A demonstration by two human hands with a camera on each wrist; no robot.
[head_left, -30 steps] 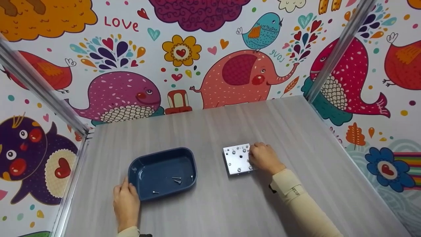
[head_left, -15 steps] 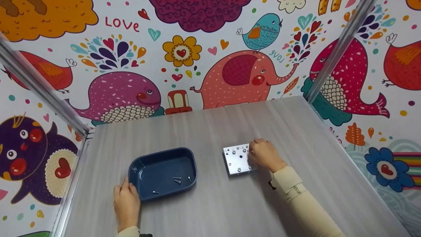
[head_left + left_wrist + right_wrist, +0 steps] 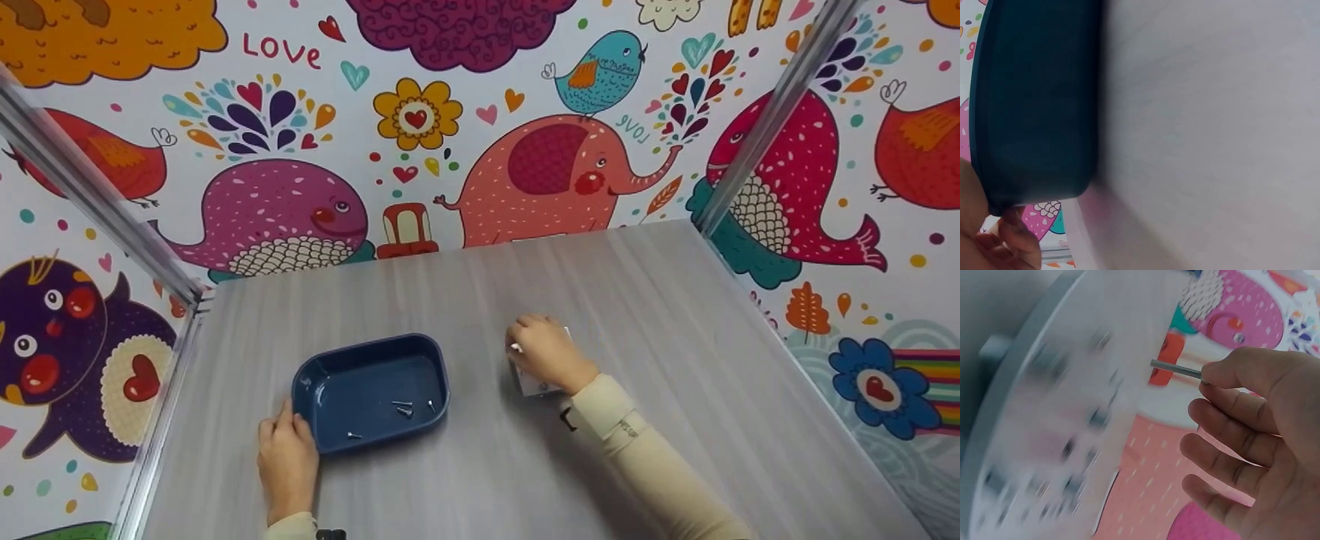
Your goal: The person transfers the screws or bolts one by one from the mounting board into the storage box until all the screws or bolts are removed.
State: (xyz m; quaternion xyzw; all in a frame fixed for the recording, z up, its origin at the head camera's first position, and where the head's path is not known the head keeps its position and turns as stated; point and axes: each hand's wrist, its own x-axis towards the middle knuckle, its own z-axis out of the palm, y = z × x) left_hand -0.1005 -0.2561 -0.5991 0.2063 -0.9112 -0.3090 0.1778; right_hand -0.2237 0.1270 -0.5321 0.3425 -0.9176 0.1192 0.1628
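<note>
My left hand (image 3: 287, 461) holds the near-left corner of the blue tray (image 3: 349, 390). In the left wrist view, thumb and fingers pinch the rim of the tray (image 3: 1033, 112). A few loose screws (image 3: 405, 410) lie on the tray floor. Over the square metal plate (image 3: 529, 385) is my right hand (image 3: 551, 352), covering most of it in the head view. Seen from the right wrist, the thumb and index finger of that hand (image 3: 1264, 410) pinch a thin screw (image 3: 1176, 369), apart from the plate (image 3: 1033, 433), with the other fingers spread. Several blurred holes and screw heads dot the plate.
A grey wood-grain table (image 3: 457, 480) carries the tray and plate, with table surface between them. Walls printed with cartoon animals (image 3: 540, 180) stand behind and at both sides. Metal posts (image 3: 776, 120) rise at the back corners.
My right hand has moved left from the plate's right edge to over its left part, and the screw now shows in its fingers. The left hand stays at the tray.
</note>
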